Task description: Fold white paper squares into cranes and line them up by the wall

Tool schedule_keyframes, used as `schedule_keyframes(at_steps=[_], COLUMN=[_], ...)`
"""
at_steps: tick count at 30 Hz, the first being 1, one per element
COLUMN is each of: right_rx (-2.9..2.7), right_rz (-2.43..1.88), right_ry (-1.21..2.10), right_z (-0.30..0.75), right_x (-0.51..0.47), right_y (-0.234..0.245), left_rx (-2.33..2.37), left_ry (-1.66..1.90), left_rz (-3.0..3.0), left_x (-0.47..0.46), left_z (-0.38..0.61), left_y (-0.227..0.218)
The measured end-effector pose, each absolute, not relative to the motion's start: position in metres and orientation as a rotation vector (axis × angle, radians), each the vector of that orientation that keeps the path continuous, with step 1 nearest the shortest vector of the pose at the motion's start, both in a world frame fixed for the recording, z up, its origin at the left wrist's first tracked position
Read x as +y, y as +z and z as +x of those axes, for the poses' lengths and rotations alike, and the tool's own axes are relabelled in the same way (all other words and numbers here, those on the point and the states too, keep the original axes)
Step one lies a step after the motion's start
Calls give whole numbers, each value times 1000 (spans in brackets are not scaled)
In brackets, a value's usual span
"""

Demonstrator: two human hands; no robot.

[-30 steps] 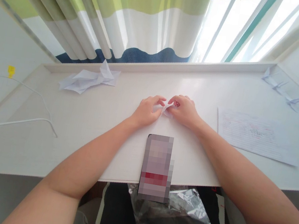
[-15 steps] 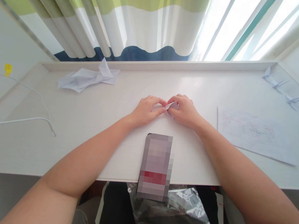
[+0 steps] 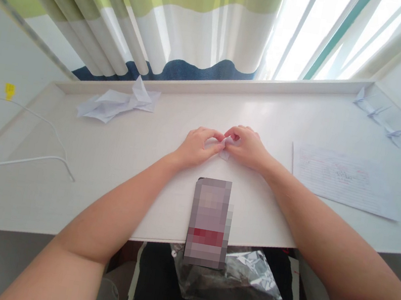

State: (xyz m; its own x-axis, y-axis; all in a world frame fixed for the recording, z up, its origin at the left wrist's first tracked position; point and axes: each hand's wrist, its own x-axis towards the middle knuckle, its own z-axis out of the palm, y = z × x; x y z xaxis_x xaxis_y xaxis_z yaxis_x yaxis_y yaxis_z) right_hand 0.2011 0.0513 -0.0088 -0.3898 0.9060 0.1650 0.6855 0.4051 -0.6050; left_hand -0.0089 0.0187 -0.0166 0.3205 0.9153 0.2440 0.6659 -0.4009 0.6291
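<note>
My left hand [image 3: 198, 147] and my right hand [image 3: 246, 146] meet at the middle of the white desk [image 3: 115, 156]. Both pinch a small folded piece of white paper [image 3: 224, 151] between their fingertips, and most of it is hidden by the fingers. The paper lies low against the desk top. A phone [image 3: 210, 222] lies just in front of the hands, hanging over the desk's near edge.
A pile of crumpled white paper [image 3: 116, 103] lies at the back left. A written sheet [image 3: 337, 179] lies to the right. Several small folded paper figures [image 3: 395, 133] line the right ledge. A white cable [image 3: 21, 161] loops at the left. A plastic bag [image 3: 240, 282] sits below the desk edge.
My fingertips have closed together on the small paper, whose raised point half a second ago is now pressed down. Arms and phone stay in place.
</note>
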Motion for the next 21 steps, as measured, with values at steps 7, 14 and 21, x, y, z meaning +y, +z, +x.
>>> schedule_keyframes(at_steps=[7,14,21], right_rx=[-2193,-2240,-2226], right_rz=[-1383,-1329,-1235], right_ry=[600,560,557], right_z=[198,193,192], right_x=[49,40,32], right_y=[-9,-3,-3], left_rx=[1447,1502,1505], left_ry=[917,1035,1098], left_rz=[2118,2018,1916], left_x=[15,15,18], left_z=[-4,-2,-2], left_y=[-15,-15,-17])
